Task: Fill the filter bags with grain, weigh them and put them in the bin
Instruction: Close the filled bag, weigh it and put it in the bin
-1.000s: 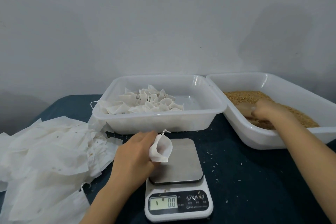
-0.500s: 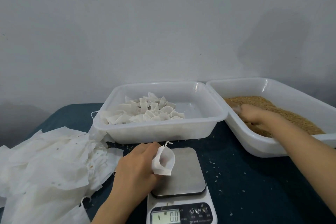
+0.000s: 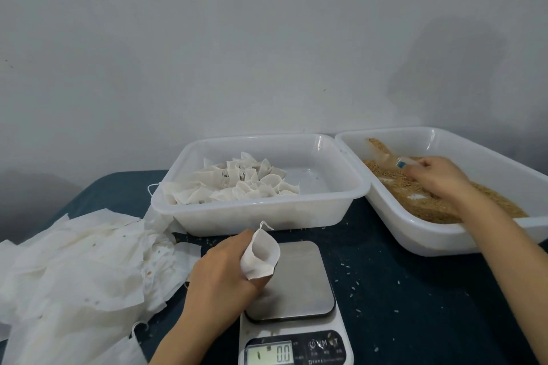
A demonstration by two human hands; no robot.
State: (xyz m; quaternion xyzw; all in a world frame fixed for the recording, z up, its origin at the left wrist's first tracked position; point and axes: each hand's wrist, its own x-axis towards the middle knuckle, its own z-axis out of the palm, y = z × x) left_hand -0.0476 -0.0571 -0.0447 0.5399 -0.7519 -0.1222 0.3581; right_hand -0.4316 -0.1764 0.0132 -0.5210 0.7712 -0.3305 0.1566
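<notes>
My left hand (image 3: 221,275) holds an empty white filter bag (image 3: 261,255) with its mouth open, just above the left edge of the steel pan of a white kitchen scale (image 3: 299,284). The display reads 0.0. My right hand (image 3: 436,175) is inside the right white bin (image 3: 444,237), gripping a clear plastic scoop (image 3: 388,158) that lies tilted over the brown grain (image 3: 415,195). The middle white bin (image 3: 258,213) contains several filled, tied filter bags (image 3: 237,184) on its left side.
A heap of empty white filter bags (image 3: 80,270) covers the left of the dark blue table (image 3: 415,305). Loose grains are scattered on the cloth around the scale. A plain grey wall stands right behind the bins.
My right hand has lifted the scoop out of the grain and toward the bin's back left. The camera has tipped upward. My left hand keeps the bag in place.
</notes>
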